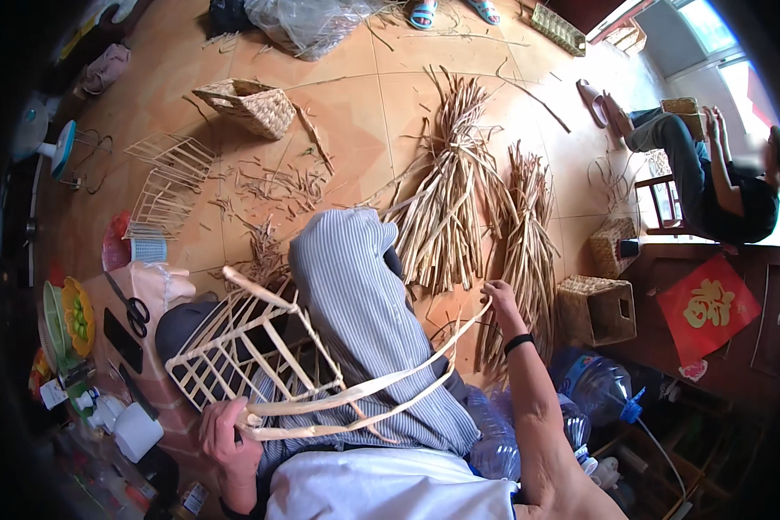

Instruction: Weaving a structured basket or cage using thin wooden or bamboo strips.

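A pale open-sided basket frame [260,342] of thin sticks rests tilted across my lap, with a few brown strips wound on its top edge. My left hand [232,442] is closed round its near corner, where a long flat dried-stalk strand [390,379] is wrapped. From there the strand bows in a loop across my striped trousers to the right. Its far part reaches my right hand [500,305], raised beside the stalk bundles, with the fingers pinched on it. Two large bundles of dried stalks, one bigger [446,199] and one slimmer [529,251], lie just beyond that hand.
Scissors [137,314] and a dark phone [123,345] lie on a covered table at left. Bare frames [169,186] and a woven basket [251,108] stand on the tiled floor among scraps. Large water bottles [594,381] sit at right; another person [737,186] sits beyond.
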Available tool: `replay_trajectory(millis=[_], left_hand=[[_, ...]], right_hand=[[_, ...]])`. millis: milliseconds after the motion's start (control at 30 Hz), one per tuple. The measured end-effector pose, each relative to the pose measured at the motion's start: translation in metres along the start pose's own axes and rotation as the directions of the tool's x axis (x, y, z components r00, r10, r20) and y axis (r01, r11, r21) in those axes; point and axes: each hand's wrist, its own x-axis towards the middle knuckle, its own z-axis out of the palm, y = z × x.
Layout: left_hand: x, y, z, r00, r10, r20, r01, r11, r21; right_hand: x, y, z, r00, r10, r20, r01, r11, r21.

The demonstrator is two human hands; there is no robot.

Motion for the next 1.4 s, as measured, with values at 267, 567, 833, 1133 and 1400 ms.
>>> replay_trajectory(millis=[267,567,833,1133,1400], left_hand=[[-0.005,-0.003,0.004,0.999,0.031,0.024,-0.033,0.992,0.118],[0.007,-0.003,0.003,0.994,0.014,0.107,-0.027,0.992,0.119],[0.019,0.011,0.001,0.993,0.019,0.116,-0.037,0.987,0.156],[0.021,0.019,-0.001,0.993,-0.016,0.116,0.003,0.994,0.109],[0.012,0.009,0.005,0.999,0.039,0.022,-0.04,0.999,0.014]], right_hand=[[0.088,-0.015,0.025,0.985,-0.051,-0.163,0.014,0.975,-0.222],[0.143,-0.006,0.039,0.993,0.089,-0.073,-0.093,0.994,-0.061],[0.119,-0.009,0.078,0.996,-0.083,-0.014,0.075,0.951,-0.3],[0.025,0.029,0.081,0.939,0.143,0.312,0.261,0.295,-0.919],[-0.013,0.114,0.051,0.964,-0.145,0.224,0.264,0.396,-0.88]])
